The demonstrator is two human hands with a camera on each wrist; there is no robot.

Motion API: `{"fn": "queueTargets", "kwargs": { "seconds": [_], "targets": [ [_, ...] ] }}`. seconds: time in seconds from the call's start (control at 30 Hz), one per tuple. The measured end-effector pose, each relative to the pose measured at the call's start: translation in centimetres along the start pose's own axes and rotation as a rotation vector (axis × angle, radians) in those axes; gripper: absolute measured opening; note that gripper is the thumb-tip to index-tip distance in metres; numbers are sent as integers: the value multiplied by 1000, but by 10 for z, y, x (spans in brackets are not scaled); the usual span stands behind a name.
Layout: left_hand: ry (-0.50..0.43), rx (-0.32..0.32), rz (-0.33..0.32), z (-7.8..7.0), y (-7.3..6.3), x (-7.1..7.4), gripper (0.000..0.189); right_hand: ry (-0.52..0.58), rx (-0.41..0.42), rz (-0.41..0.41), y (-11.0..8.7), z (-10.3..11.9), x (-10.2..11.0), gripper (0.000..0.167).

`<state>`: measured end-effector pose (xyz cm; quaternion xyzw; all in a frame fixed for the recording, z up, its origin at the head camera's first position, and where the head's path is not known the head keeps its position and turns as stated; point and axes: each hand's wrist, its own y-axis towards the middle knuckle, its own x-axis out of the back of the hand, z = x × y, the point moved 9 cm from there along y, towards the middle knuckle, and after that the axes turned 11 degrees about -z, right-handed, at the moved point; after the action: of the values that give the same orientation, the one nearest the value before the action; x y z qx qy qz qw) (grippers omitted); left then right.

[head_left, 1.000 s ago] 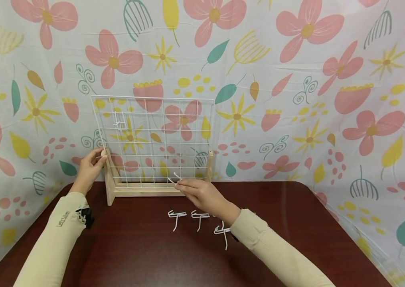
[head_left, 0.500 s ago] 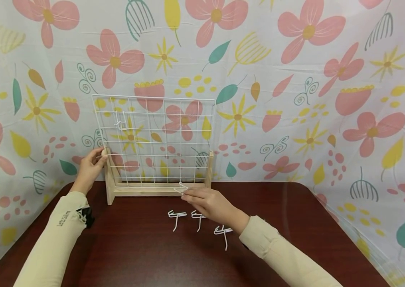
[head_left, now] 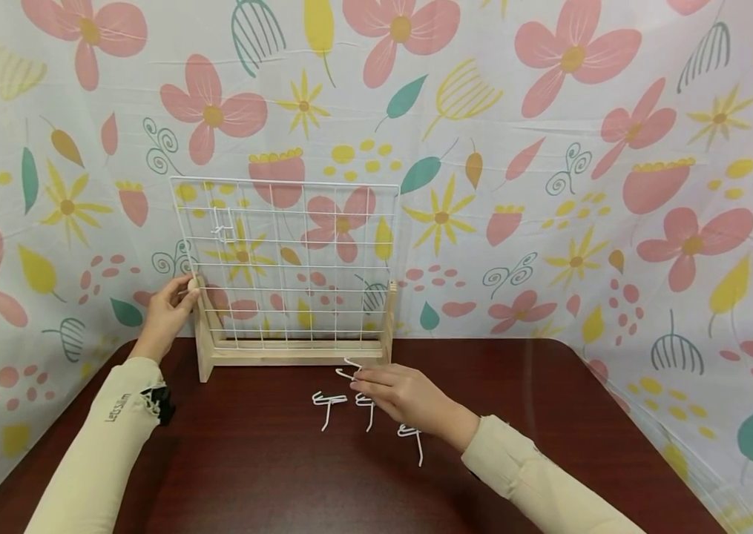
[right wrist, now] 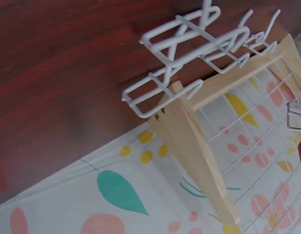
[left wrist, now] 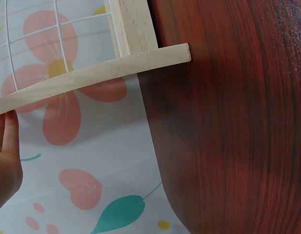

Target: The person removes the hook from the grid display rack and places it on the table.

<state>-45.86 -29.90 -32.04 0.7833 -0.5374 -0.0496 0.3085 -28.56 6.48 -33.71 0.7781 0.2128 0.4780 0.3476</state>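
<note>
A white wire grid panel stands upright in a wooden stand, with a white wire hook hung near its upper left. My left hand holds the stand's left upright near its top; in the left wrist view its fingers meet the wood's edge. Between thumb and fingertips, my right hand pinches another white wire hook, its prongs poking out to the left. Loose hooks lie below on the table, partly covered by this hand.
Several hooks lie close together on the dark red wood table, in front of the stand's right half. A floral curtain hangs right behind the table's back edge.
My right hand has drawn back from the grid's lower edge, moving right and toward me with the hook. The left hand has stayed at the upright.
</note>
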Motion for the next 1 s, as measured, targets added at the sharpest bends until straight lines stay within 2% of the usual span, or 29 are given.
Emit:
{"fn": "queueTargets", "kwargs": {
  "seconds": [0.17,0.43,1.0],
  "targets": [
    [-11,-3,-6,-1,1,0,48,-4,29,12,-7,5,1,22],
    [-20,-10,-16,2,2,0,47,21,23,56,-20,11,-1,23],
    [-27,-9,8,1,1,0,48,-39,117,147,-37,33,-10,21]
  ]
}}
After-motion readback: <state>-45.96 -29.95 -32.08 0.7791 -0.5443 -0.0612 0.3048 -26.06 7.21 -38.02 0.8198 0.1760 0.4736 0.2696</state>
